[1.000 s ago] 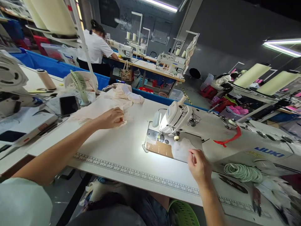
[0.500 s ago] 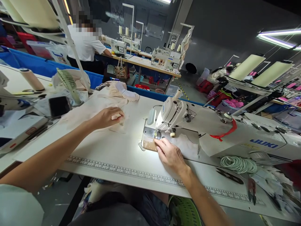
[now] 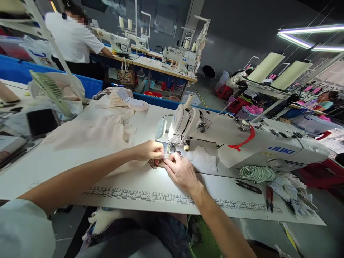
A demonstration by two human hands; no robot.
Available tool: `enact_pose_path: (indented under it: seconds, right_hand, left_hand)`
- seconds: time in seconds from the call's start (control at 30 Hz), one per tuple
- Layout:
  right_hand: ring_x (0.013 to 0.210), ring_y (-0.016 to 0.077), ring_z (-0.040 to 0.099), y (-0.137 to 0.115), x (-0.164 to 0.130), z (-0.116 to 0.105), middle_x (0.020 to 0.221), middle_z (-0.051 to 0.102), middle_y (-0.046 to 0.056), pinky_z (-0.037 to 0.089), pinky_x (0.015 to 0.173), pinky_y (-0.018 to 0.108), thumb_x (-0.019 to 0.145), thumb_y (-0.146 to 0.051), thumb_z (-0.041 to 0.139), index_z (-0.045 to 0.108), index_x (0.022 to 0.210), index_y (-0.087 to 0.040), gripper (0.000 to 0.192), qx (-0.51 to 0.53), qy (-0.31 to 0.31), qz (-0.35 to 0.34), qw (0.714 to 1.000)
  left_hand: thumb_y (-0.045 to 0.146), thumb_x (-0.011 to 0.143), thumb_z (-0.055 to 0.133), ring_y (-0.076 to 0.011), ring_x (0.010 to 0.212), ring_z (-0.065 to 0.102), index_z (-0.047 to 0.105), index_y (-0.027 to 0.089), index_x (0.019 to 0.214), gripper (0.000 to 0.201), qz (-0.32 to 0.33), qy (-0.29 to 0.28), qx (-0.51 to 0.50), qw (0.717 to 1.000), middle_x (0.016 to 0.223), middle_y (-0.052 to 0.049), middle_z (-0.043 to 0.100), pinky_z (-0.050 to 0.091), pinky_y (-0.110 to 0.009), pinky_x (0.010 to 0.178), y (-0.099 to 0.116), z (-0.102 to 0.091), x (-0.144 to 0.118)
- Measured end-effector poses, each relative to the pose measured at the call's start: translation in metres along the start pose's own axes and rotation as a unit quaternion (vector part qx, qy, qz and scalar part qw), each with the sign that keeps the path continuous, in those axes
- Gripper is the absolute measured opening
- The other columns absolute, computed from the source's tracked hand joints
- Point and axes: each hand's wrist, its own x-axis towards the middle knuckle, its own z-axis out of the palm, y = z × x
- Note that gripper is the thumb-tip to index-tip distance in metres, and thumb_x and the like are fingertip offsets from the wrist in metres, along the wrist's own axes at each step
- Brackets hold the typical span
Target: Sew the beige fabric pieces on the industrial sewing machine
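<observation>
Pale fabric strip (image 3: pixel 167 156) sat pinched between left hand (image 3: pixel 151 149) and right hand (image 3: pixel 183 172), stitching seemingly unfinished, Juki sewing machine (image 3: pixel 180 125) just beyond.

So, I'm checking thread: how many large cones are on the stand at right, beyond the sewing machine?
2: the left cone and, beside it, the right cone. Another could be hidden behind them.

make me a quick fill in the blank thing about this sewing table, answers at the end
1. The blue lettering on the near sewing machine reads ____.
2. The ribbon hanging on that machine is coloured ____.
3. Of the small fan and the near sewing machine, the left hand and right hand are closer to the ____.

Missing words: JUKI; red; near sewing machine.
</observation>
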Motion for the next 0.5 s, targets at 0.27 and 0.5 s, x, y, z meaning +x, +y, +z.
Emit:
enact_pose_path:
  seconds: [0.27, 0.5]
  right_hand:
    - [0.076, 0.0172, 0.05, 0.002, 0.0, 0.001, 0.098, 0.061, 0.006, 0.035, 0.071, 0.031, 0.103, -0.032, 0.047, 0.069, 0.115, -0.02, 0.027, 0.007, -0.002, -0.002, 1.0]
    - [0.074, 0.0172, 0.051, 0.005, -0.004, -0.002, 0.096, 0.064, 0.006, 0.037, 0.07, 0.032, 0.102, -0.026, 0.047, 0.072, 0.108, -0.02, 0.026, 0.018, 0.012, 0.028, 0.999]
  left_hand:
    - [0.036, 0.077, 0.055, -0.0162, 0.065, 0.059, 0.062, 0.02, 0.071, 0.018, -0.052, 0.094, 0.153, 0.982, 0.067, 0.001, 0.067, 0.039, -0.026, 0.059, -0.006, 0.005, 0.014]
    - [0.033, 0.077, 0.056, -0.0159, 0.065, 0.061, 0.062, 0.021, 0.072, 0.015, -0.079, 0.073, 0.167, 0.98, 0.069, 0.002, 0.07, 0.039, -0.025, 0.059, -0.002, 0.004, 0.017]
